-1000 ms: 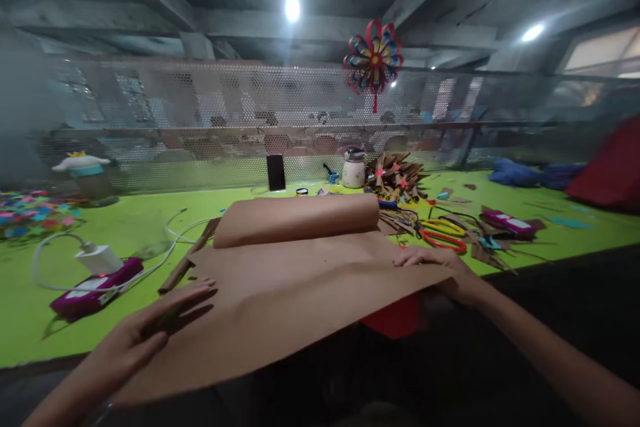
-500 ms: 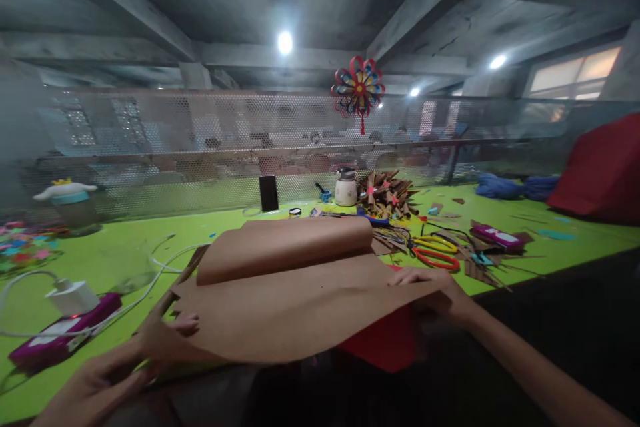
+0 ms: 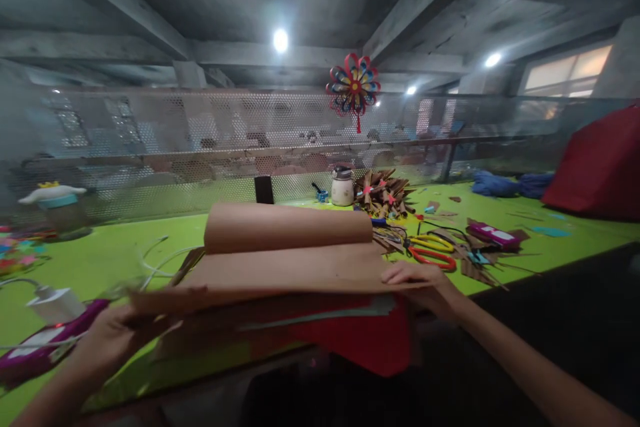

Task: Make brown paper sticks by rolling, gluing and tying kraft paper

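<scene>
A partly rolled sheet of brown kraft paper (image 3: pixel 295 270) spans the front of the green table, its rolled part lying toward the back. My left hand (image 3: pixel 123 330) is closed on the sheet's near left corner, slightly blurred. At the near right corner my right hand (image 3: pixel 415 280) pinches the edge, fingers on top. The near edge is raised between both hands. Under it show a piece of red paper (image 3: pixel 385 340), which hangs over the table's front edge, and a pale strip (image 3: pixel 345 313).
Scissors with orange and yellow handles (image 3: pixel 435 257) lie right of the paper among brown scraps. Behind stand a pile of brown paper pieces (image 3: pixel 385 193) and a white bottle (image 3: pixel 343 188). A purple power strip (image 3: pixel 30 353) with a white charger (image 3: pixel 55 307) sits left.
Both hands have lifted the near edge of the kraft paper and drawn it straight, uncovering more of the red paper and the pale strip. The left hand has moved up.
</scene>
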Motion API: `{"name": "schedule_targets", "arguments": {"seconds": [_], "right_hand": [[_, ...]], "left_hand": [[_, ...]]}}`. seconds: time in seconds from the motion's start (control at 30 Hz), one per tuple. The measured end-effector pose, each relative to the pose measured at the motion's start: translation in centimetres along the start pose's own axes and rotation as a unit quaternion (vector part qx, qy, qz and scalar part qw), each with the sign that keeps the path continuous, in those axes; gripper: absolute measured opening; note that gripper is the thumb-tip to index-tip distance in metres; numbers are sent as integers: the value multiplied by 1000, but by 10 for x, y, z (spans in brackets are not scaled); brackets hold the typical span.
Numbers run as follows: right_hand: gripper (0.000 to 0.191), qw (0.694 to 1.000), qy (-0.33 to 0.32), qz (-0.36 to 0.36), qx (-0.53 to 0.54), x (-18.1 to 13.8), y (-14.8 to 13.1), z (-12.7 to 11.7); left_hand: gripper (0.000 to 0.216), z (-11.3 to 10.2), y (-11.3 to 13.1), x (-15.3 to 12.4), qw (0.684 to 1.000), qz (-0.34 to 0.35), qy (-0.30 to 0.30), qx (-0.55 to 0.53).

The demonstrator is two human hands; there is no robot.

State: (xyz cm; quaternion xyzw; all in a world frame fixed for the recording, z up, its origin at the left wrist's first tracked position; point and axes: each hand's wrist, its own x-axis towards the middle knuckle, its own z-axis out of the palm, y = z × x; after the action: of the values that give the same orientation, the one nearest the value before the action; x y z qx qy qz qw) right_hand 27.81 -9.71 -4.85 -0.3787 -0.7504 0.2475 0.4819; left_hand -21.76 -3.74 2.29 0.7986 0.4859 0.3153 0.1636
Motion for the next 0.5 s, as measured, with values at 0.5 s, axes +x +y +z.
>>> {"name": "schedule_targets", "arguments": {"seconds": [0.5], "right_hand": [[26,984,-98,-65,-132,2,10,-12]], "left_hand": [[29,9,-15,-24,989,69,-108,-77]]}}
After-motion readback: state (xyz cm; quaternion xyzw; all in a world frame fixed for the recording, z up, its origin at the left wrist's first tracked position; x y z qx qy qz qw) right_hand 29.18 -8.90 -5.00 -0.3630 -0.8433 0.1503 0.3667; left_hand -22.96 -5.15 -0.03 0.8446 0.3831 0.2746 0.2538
